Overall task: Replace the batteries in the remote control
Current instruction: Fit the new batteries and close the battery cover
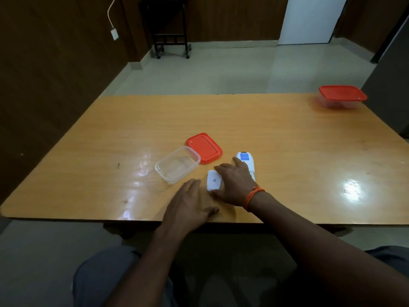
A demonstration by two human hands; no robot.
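One big room with a pale floor (pixel 221 69) and brown walls (pixel 55 85) holds a wide, shiny wood tabletop (pixel 265 129). It looks smooth, so small things could slide on it. Far off at its right corner sits a shut box (pixel 342 97) with a red top. Near the middle is a clear box (pixel 171 180), open, and its red lid (pixel 204 148) lies just beside it. The left hand (pixel 190 204) lies flat on the tabletop, its grip open. The right hand (pixel 235 185) is spread over the white things. The remote (pixel 246 161) lies back up, partly under that hand. It looks light, hard and a bit slippery, so hold it by its long sides. The cover (pixel 213 180) lies just left of it, between thumb and finger, but I cannot tell if that grip pinches it. It looks thin and may snap if bent.
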